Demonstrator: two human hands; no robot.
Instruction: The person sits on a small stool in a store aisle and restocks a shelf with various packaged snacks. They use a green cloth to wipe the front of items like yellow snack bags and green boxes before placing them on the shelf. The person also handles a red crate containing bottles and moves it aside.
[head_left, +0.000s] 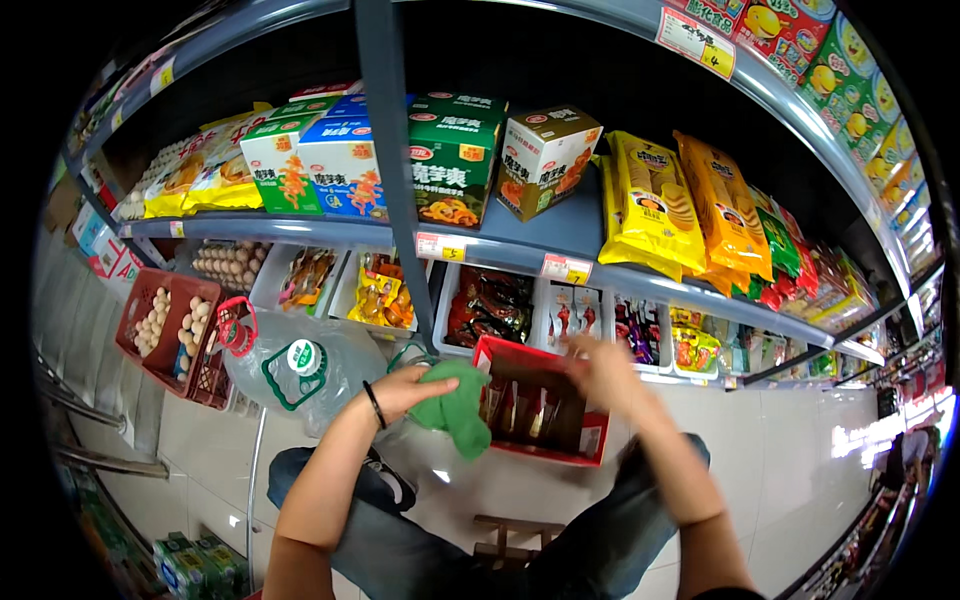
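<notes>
My left hand (405, 391) grips a crumpled green cloth (454, 412) beside the left edge of an open red cardboard box (592, 444). Several narrow packets (540, 412) stand inside that box, towards its left part. Motion blurs my right hand (604, 373), which is over the box's far right edge; whether anything is between its fingers cannot be told. Just beyond that hand, pale snack packets (574, 309) hang or stand in a white bin on the lowest shelf. Dark red packaged snacks (491, 304) fill the bin to their left.
Large clear water bottles (337, 367) stand left of my left hand. Beyond them is a brown crate (161, 369) of eggs. A grey shelf upright (390, 135) and shelf edge (495, 244) overhang the bins. A small wooden stool (517, 525) is between my legs.
</notes>
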